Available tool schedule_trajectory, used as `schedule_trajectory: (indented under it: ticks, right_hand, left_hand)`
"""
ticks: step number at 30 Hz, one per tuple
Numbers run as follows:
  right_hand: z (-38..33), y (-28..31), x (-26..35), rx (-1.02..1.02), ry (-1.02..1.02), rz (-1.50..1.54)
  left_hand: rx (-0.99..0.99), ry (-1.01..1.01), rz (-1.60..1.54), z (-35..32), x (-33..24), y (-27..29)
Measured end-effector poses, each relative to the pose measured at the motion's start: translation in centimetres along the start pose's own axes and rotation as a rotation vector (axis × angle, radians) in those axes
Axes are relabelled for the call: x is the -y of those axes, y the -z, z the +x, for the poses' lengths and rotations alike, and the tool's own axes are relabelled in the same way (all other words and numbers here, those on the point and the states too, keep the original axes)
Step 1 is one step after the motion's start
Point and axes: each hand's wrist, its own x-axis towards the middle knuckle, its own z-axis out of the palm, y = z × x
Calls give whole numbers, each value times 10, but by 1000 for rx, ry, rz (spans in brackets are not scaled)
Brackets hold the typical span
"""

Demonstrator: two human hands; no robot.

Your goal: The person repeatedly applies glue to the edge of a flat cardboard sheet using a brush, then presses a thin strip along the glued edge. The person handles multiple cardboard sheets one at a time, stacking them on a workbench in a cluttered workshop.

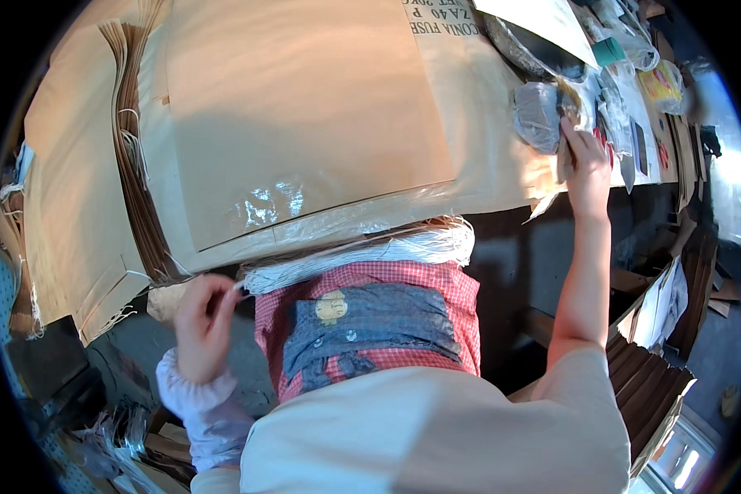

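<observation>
plastic wraps a squat container (pixel 537 122) toward the right of the work surface (pixel 490 156); what it holds cannot be made out. beyond it, a dark basin (pixel 512 46) sits partly under a white sheet (pixel 552 25), so its contents are hidden. the right hand (pixel 586 160) has its fingers closed on a brush-like tool (pixel 568 100), just beside that container; the hand masks much of the tool. the left hand (pixel 204 321), thumb and fingers drawn together, is by the left end of a bundle of white strings (pixel 362 257) along the near edge; whether it grips a strand, i cannot tell. a large brown paper sheet (pixel 305 115) runs out of view at the top.
</observation>
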Motion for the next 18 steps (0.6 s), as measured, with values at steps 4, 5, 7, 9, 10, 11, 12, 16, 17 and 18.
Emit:
schedule_trajectory:
  ticks: [4,5,7,9,10,11,12,16,17,18]
  right_hand:
    - [-26,14,129,174,163,697]
    - [-32,19,171,353,129,1005]
    - [-47,23,219,685,171,1367]
    - [-52,23,209,810,185,1441]
    - [-47,31,188,773,59,1436]
    - [-36,32,171,564,30,1441]
    - [-25,38,156,570,-55,1407]
    - [27,27,127,544,-327,1123]
    - [33,11,125,579,-435,1158]
    - [32,-9,123,610,-545,1190]
  left_hand:
    - [-22,-269,-265,-22,-39,27]
    - [-33,-331,-330,-19,-48,26]
    - [-107,-357,-269,-16,-53,35]
    - [-181,-324,-2,-16,-58,51]
    - [-224,-302,124,-17,-55,57]
    - [-203,-304,252,-14,-49,60]
    - [-234,-347,307,-9,-41,60]
    - [-204,-290,121,50,9,50]
    - [-151,-266,91,72,23,42]
    - [-77,-190,43,91,41,31]
